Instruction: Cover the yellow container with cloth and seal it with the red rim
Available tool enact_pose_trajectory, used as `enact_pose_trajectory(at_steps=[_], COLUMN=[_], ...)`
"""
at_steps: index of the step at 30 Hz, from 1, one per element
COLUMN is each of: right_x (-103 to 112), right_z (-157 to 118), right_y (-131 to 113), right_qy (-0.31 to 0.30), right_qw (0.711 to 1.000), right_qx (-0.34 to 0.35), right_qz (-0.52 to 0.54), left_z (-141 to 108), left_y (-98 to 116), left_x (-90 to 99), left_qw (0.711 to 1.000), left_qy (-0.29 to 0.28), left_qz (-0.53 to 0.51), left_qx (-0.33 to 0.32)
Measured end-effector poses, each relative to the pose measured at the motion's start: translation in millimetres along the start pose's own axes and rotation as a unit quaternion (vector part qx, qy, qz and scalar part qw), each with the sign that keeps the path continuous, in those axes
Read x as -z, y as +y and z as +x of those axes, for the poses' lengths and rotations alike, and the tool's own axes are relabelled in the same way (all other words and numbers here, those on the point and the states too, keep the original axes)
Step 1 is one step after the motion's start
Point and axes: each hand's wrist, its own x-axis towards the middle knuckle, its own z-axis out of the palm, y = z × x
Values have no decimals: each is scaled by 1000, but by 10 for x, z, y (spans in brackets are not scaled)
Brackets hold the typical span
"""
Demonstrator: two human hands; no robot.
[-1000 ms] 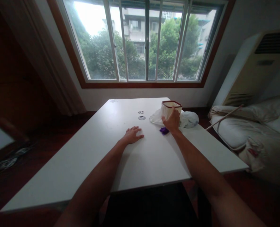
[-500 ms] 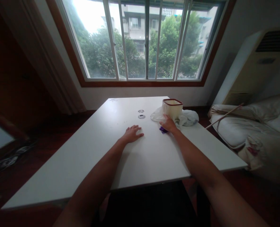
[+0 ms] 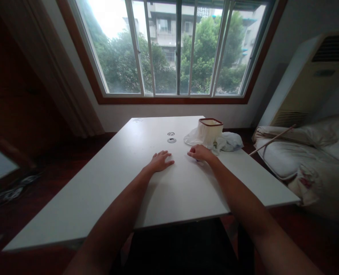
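Note:
My left hand [image 3: 159, 161] lies on the white table [image 3: 112, 179] with its fingers spread, holding nothing. To its right, my right hand [image 3: 199, 152] is low over the tabletop with its fingers curled together. What they hold, if anything, is hidden; only a dark trace shows under the hand. Just behind my right hand stands a cream bin [image 3: 210, 130] with a reddish-brown rim. A crumpled whitish plastic bag [image 3: 229, 142] lies around the bin's foot and to its right.
Two round metal discs, one nearer [image 3: 171, 140] and one farther [image 3: 171, 134], are set near the table's middle. Beyond the table's right edge are a pale sofa [image 3: 289, 152] with a thin stick [image 3: 272, 140] and a tall air conditioner [image 3: 304, 76]. A window spans the far wall.
My right hand has pulled back slightly from the bin and bag and its fingers have curled in. The purple item beside it is now almost wholly covered. My left hand is nearly unmoved.

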Motion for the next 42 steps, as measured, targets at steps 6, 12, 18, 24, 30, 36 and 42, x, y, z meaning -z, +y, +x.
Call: enact_pose_trajectory(at_steps=[6,12,18,24,30,36,42], right_x=[-71,-8,-123,-477,-635,-670,-677], right_z=[87,133,135,162,202,216,219], right_y=[328,642,234,-8,102,101,95], right_qy=[21,69,153,85,-3,-19,-22], right_qw=[997,990,988,995,1000,999,999], right_qx=[-71,-125,-8,45,5,-1,-4], right_qz=[9,-8,5,2,-30,-44,-42], left_z=[11,-4,6,-22,-29,-39,-35], left_y=[-23,-17,16,-114,-246,-177,-203], left_x=[-13,-11,127,174,15,10,2], left_qw=[1000,1000,994,990,990,989,990], left_qy=[2,4,101,78,-10,-5,-8], left_qz=[3,-1,6,50,65,76,77], left_qx=[0,-3,45,107,125,124,122])
